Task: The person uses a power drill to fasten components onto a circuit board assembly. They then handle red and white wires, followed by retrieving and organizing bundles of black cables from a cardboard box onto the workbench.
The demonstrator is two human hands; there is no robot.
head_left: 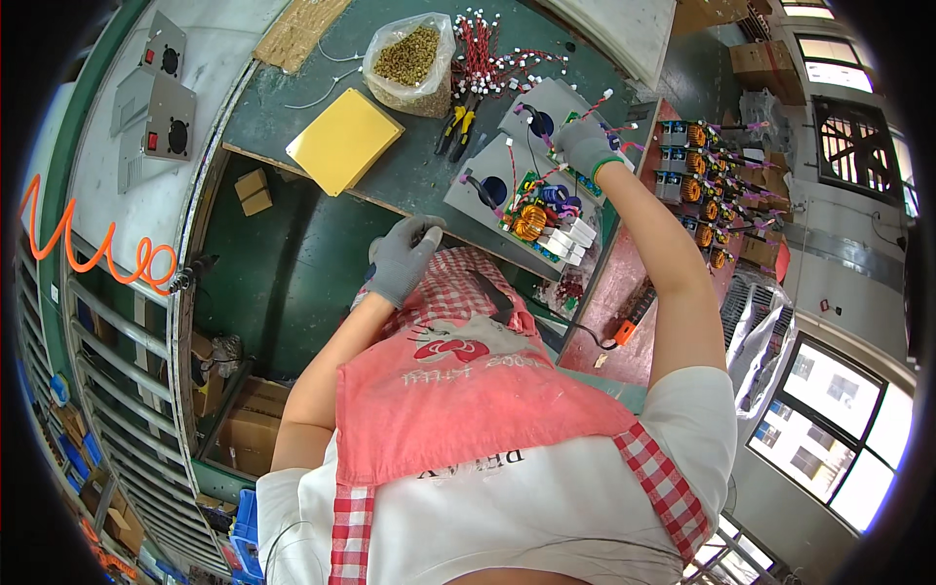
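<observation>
My right hand (585,146), in a grey glove, reaches over a grey metal housing (546,102). Its fingers are bent together against a green circuit board (583,183); what they grip is hidden under them. Red wires with white connectors (624,127) stick out beside it. Nearer to me, a second grey housing (470,200) carries a board with an orange copper coil (529,222) and white block parts (567,240). My left hand (402,258), gloved too, rests by the bench's front edge above the checked apron. Its fingers are loosely curled, and nothing shows in them.
Across the bench lie a yellow box (346,141), an open bag of small brass-coloured parts (408,58), yellow-and-black pliers (456,129) and bundled red wires (478,49). Coil-bearing boards (687,161) line the right. Switch-fitted metal cases (168,132) and an orange coiled hose (97,255) are left.
</observation>
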